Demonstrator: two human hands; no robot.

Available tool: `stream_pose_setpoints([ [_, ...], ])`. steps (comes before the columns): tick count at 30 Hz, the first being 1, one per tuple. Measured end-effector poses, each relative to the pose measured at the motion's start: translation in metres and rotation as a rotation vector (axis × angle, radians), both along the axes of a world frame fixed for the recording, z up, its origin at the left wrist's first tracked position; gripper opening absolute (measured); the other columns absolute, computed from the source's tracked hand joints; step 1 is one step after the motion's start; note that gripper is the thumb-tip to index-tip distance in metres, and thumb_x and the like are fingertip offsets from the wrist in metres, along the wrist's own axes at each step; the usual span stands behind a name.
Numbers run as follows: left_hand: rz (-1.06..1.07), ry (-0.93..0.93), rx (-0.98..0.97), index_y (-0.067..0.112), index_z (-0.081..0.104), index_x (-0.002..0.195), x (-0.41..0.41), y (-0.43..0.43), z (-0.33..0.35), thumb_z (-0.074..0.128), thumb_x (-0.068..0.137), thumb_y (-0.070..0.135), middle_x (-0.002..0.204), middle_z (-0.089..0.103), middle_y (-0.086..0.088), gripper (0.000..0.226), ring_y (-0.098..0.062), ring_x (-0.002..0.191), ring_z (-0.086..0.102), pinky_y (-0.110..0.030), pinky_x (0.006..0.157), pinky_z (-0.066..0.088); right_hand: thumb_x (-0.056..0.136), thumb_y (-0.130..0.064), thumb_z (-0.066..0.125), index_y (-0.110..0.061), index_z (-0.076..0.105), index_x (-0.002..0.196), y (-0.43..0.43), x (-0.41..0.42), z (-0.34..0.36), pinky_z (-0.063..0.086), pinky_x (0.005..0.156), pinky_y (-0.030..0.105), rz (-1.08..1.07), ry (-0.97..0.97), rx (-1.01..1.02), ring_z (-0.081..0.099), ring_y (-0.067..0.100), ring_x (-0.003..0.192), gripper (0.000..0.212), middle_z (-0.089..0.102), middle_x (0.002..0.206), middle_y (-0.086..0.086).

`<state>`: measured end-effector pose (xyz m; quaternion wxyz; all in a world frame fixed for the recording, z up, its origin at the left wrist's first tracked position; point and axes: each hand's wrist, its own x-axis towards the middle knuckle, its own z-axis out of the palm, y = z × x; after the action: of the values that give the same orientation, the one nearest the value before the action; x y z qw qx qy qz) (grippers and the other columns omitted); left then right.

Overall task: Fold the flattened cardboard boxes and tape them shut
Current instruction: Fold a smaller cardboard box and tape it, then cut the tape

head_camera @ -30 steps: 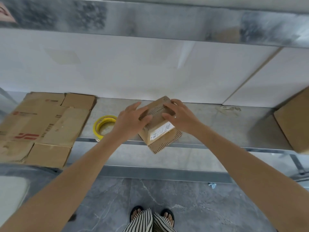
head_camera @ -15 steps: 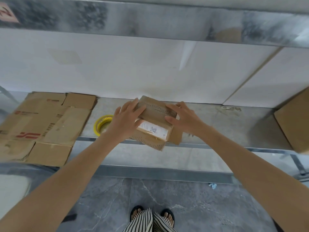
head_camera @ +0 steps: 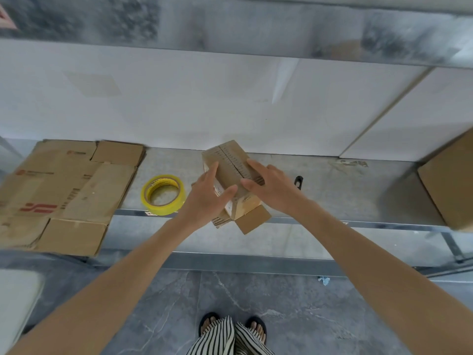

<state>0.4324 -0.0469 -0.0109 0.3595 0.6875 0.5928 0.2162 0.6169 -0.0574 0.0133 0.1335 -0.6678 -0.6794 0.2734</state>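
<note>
The steel desk point(head_camera: 358, 196) runs along a white wall, and its front edge is a straight metal rail above the grey floor. On its left end lies a pile of flat cardboard point(head_camera: 64, 190); the near corner of the pile comes out over the front edge. At the far right stands a big carton point(head_camera: 450, 185), cut by the picture border. Between carton and pile the desk surface has much free room.

In the middle the small box point(head_camera: 230, 160) is held tilted, its far end toward the wall. Its near end is past the front edge, with one flap point(head_camera: 253, 219) open. The left hand point(head_camera: 204, 201) grips its left side, thumb on top. The right hand point(head_camera: 271, 185) holds the right side, fingers laid over the top seam.

A yellow tape roll point(head_camera: 163, 210) lies flat just left of the left hand, near the edge. A small black thing point(head_camera: 299, 181) lies just beside the right hand.
</note>
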Motion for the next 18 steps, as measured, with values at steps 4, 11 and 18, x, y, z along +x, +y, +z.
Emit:
stream_pose_setpoints([
  [4,-0.033,-0.167,-0.116,0.029,0.019,0.15,-0.011,0.01,0.004,0.048,0.097,0.032,0.142,0.044,0.0,0.06,-0.016,0.117,0.053,-0.034,0.098,0.044,0.094,-0.05,0.045,-0.03,0.022,0.15,0.005,-0.009,-0.001,0.043,0.084,0.028,0.011,0.084,-0.009,0.052,0.016,0.102,0.063,0.051,0.123,0.003],
  [11,-0.073,0.006,0.101,0.019,0.042,0.142,-0.032,0.027,0.01,0.043,0.1,0.026,0.132,0.057,-0.005,0.042,-0.019,0.11,0.059,-0.03,0.093,0.045,0.093,-0.046,0.05,-0.026,0.025,0.148,0.011,-0.021,0.001,0.043,0.087,0.03,-0.002,0.121,-0.004,0.052,0.017,0.107,0.063,0.053,0.12,0.002],
  [18,0.129,0.364,0.059,0.016,0.063,0.098,-0.098,0.027,-0.012,0.043,0.085,0.037,0.097,0.062,-0.007,0.032,-0.031,0.098,0.058,-0.034,0.074,0.04,0.09,-0.045,0.052,-0.025,0.032,0.142,0.016,-0.025,0.013,0.02,0.113,0.051,0.059,-0.198,0.085,0.014,0.024,0.141,0.06,0.019,0.155,-0.002],
])
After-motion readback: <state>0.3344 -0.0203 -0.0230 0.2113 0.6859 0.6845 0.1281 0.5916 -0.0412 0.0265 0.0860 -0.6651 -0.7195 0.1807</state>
